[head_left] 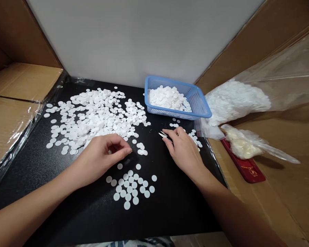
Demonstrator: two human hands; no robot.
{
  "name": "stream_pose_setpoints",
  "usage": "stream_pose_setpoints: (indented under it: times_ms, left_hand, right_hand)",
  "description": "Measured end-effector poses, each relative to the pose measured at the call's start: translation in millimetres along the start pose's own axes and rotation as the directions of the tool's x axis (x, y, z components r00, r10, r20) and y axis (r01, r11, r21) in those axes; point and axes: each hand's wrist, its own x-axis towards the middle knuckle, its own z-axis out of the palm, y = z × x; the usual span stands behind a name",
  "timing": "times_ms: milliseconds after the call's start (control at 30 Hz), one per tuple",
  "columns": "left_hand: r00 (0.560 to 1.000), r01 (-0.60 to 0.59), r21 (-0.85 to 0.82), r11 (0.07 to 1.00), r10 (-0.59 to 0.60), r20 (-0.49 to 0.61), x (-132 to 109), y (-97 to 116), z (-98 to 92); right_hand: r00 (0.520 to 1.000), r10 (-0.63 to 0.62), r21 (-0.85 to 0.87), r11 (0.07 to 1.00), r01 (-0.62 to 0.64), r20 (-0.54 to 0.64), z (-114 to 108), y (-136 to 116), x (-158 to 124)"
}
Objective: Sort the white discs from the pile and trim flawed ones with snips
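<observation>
My left hand (99, 159) hovers over the near edge of a wide heap of small white discs (98, 113). Its fingers are curled, thumb against the fingertips, and whatever they may pinch is hidden. In my right hand (184, 151) is a small tool with two pointed, slightly parted tips, which look like tweezers (162, 134); the rest of it is covered by the fingers. Between my forearms a flat group of loose discs (129, 188) lies in one layer on the black table (74, 212). A few more discs (195, 140) lie beside and partly behind my right hand.
A blue plastic basket (179, 114) holding discs stands at the back against the grey wall (144, 37). To the right, a clear bag of discs (237, 101), a smaller knotted bag (244, 144) and a red case (252, 171) rest on cardboard. Cardboard (15, 120) also flanks the left side.
</observation>
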Motion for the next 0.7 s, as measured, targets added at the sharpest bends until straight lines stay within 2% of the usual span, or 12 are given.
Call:
stream_pose_setpoints:
  times_ms: [67,133,267,333,533,700]
  left_hand:
    - [0.998,-0.036,0.167,0.985,0.028,0.052,-1.9,-5.5,-1.1]
    - [0.995,-0.059,0.244,0.968,0.037,0.094,-3.2,-11.0,1.7]
    - [0.987,-0.084,0.318,0.944,0.035,0.158,-3.9,-19.1,8.1]
    - [0.982,-0.100,0.351,0.931,0.036,0.184,-4.3,-21.2,9.0]
    - [0.990,-0.118,0.400,0.909,0.077,0.118,-5.1,-20.5,11.6]
    - [0.968,-0.247,0.445,0.861,0.241,0.070,4.1,-17.0,22.8]
  right_hand:
    - [0.999,-0.030,-0.025,0.999,0.029,-0.034,-0.8,-1.9,0.5]
    - [0.997,-0.058,0.010,0.998,0.058,-0.056,-5.3,-7.7,0.5]
    - [0.982,-0.184,0.294,0.938,0.184,-0.029,-14.5,-27.3,-2.7]
    - [0.967,-0.256,0.379,0.893,0.240,-0.009,-15.1,-36.7,-5.0]
    - [0.936,-0.351,0.399,0.854,0.335,-0.035,-11.5,-52.7,-10.8]
    - [0.898,-0.438,0.371,0.831,0.415,-0.022,-11.9,-57.3,-16.0]
